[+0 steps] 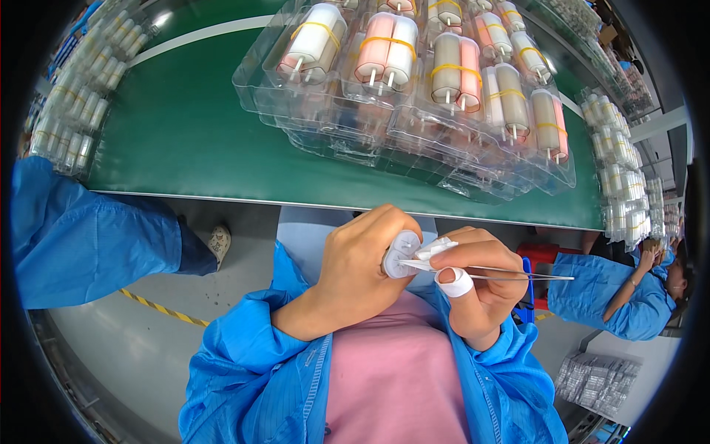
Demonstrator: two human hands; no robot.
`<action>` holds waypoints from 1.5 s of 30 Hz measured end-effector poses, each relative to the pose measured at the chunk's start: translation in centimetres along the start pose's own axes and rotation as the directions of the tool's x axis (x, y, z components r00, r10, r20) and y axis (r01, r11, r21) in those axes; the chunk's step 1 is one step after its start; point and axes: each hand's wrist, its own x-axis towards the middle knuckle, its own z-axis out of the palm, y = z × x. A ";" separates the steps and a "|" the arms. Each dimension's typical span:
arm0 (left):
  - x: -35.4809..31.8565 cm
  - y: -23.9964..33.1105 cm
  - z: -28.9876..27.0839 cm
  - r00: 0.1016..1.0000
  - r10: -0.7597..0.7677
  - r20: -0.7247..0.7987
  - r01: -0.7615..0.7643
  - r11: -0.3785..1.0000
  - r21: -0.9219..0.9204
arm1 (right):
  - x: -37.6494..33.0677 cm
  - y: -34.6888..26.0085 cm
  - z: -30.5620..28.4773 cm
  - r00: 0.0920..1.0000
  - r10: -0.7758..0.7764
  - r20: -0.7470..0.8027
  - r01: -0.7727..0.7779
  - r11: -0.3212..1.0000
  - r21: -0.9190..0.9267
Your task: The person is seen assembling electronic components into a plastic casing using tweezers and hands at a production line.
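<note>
My left hand (353,268) is wrapped round a pale two-lobed cylinder piece (401,251), its round end face turned to the right with a small pin on it. In my right hand (484,277) is a pair of metal tweezers (543,277). A small folded white wipe (436,248) is pinched in the same fingers. The tweezers' tips lie at the end face, and I cannot tell whether they touch it. White tape (455,283) circles one finger of my right hand. Most of the cylinder piece is hidden inside my left hand.
Stacked clear plastic trays (340,111) hold banded pairs of white, pink and grey cylinders on the green table (177,140). More filled trays stand at left (70,118) and right (617,170). People in blue coats are on my left (96,237) and right (592,288).
</note>
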 end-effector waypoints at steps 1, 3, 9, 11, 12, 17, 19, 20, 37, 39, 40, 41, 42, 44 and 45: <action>0.0 0.0 0.0 1.000 -0.003 0.004 0.003 1.000 0.002 | 0.0 0.0 0.0 1.000 -0.001 0.002 0.001 1.000 -0.002; 0.0 -0.1 0.1 1.000 -0.005 0.006 0.005 1.000 -0.004 | 0.0 0.0 -0.1 1.000 -0.002 0.005 0.002 1.000 -0.007; -0.1 0.0 0.0 1.000 -0.008 0.022 0.008 1.000 -0.005 | -0.1 0.1 -0.1 1.000 -0.002 0.002 0.002 1.000 0.006; -0.1 0.0 0.0 1.000 -0.008 0.024 0.009 1.000 -0.005 | -0.2 0.1 -0.1 1.000 -0.007 -0.006 0.008 1.000 0.008; -0.1 0.0 0.0 1.000 -0.009 0.024 0.009 1.000 -0.005 | -0.2 0.1 -0.2 1.000 -0.010 -0.009 0.010 1.000 0.009; -0.1 0.0 0.1 1.000 -0.006 0.030 0.006 1.000 -0.002 | -0.2 0.0 -0.3 1.000 -0.003 0.000 0.003 1.000 -0.001; -0.1 0.0 0.0 1.000 0.007 0.029 -0.007 1.000 0.010 | -0.2 0.0 -0.3 1.000 -0.003 0.008 0.003 1.000 -0.002; -0.1 0.0 0.0 1.000 0.009 0.029 -0.010 1.000 0.014 | -0.1 -0.1 -0.3 1.000 -0.002 0.014 0.002 1.000 -0.004; -0.2 -0.8 0.1 0.993 0.110 0.043 -0.116 0.969 0.217 | 0.3 -0.9 -0.1 0.996 0.030 0.084 -0.016 0.986 -0.166; -0.2 -0.8 0.1 0.991 0.128 0.038 -0.133 0.951 0.280 | 0.6 -1.1 -0.1 0.991 -0.009 0.130 0.041 0.969 -0.243; -0.2 -0.9 0.1 0.990 0.137 0.036 -0.141 0.940 0.311 | 0.6 -1.2 -0.1 0.989 -0.028 0.148 0.068 0.960 -0.271; -0.1 -0.9 0.1 0.990 0.138 0.039 -0.143 0.940 0.309 | 0.6 -1.1 -0.1 0.985 -0.047 0.167 0.095 0.950 -0.297; -0.1 -1.0 0.0 0.989 0.140 0.042 -0.146 0.940 0.307 | 0.6 -1.2 -0.1 0.980 -0.066 0.186 0.124 0.939 -0.321; -0.2 -0.8 0.0 0.994 0.106 0.035 -0.111 0.966 0.235 | 0.4 -1.1 -0.3 0.995 0.040 0.088 -0.026 0.987 -0.159; -0.2 -0.5 0.1 0.997 0.070 0.025 -0.073 0.984 0.161 | 0.2 -0.8 -0.3 0.994 0.099 0.048 -0.096 0.993 -0.071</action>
